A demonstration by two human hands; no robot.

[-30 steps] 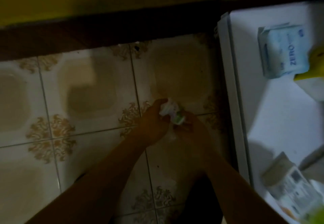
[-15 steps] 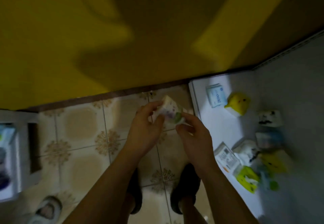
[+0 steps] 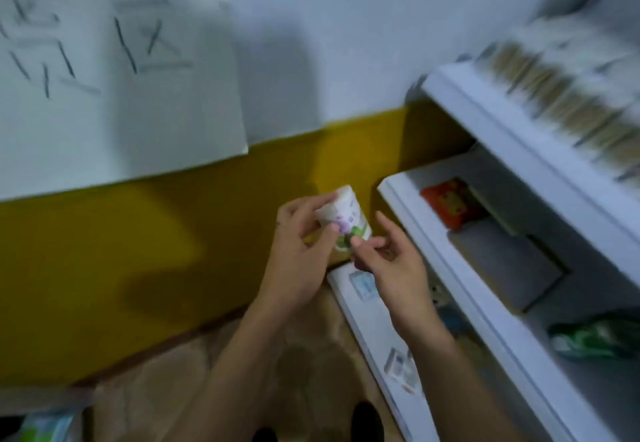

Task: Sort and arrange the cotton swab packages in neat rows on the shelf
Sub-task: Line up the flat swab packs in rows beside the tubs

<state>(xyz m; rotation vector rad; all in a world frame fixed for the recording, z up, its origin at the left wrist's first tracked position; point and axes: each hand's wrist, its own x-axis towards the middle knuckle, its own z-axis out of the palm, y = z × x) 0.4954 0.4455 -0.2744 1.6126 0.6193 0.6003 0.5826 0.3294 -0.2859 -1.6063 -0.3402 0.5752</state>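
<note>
Left hand [image 3: 298, 254] has its fingers wrapped round the cotton swab package [image 3: 341, 214], held mid-air. Right hand [image 3: 394, 268] pinches its lower corner. The shelf [image 3: 485, 119] sits at 3 o'clock. Probably best to square the package up first, then set it flush with the blurry row [image 3: 561, 102] at 2 o'clock.

white wall [image 3: 329, 43] over a yellow band [image 3: 138, 251], a paper sheet [image 3: 121, 112], brownish floor [image 3: 156, 400], white shelves [image 3: 485, 123] right.

The cotton swab package [image 3: 343, 220] is showing a glossy plastic wrap. The shelf [image 3: 485, 123] is looking smooth and slightly shiny. The paper sheet [image 3: 104, 112] is looking matt, and the green packet [image 3: 595, 337] is gleaming like plastic film.
</note>
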